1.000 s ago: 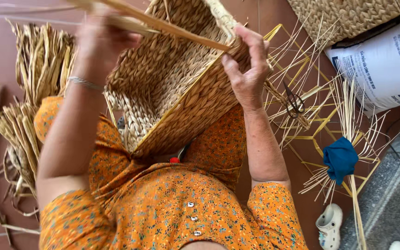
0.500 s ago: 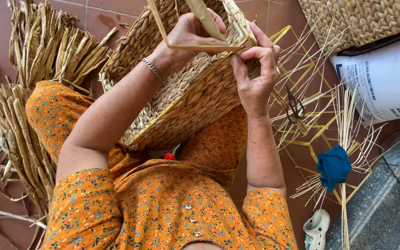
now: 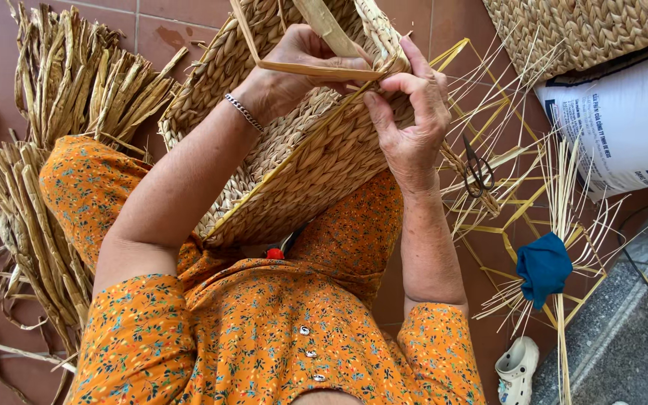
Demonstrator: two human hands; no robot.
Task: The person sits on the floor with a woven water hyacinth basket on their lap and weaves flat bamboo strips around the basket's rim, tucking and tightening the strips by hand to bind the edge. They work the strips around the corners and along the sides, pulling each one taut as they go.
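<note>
**A:** So where's your woven basket point(image 3: 301, 150) sitting?

**B:** Tilted on your lap, rim up top. Your left hand point(image 3: 294, 67) is pinching a flat straw strip point(image 3: 316, 70) against the rim, and your right hand point(image 3: 410, 112) is curled tight around the rim's edge just beside it. Dried reed bundles point(image 3: 61, 97) lie on the floor.

I am counting two hands at work, my left hand point(image 3: 294, 64) and my right hand point(image 3: 410, 120), both on one woven basket point(image 3: 301, 157). One flat straw strip point(image 3: 316, 69) is passing between them. I am seeing one bracelet point(image 3: 244, 112), one pair of scissors point(image 3: 478, 169), one blue cloth point(image 3: 543, 266), one white sack point(image 3: 624, 127) and one white clog point(image 3: 517, 367).
</note>
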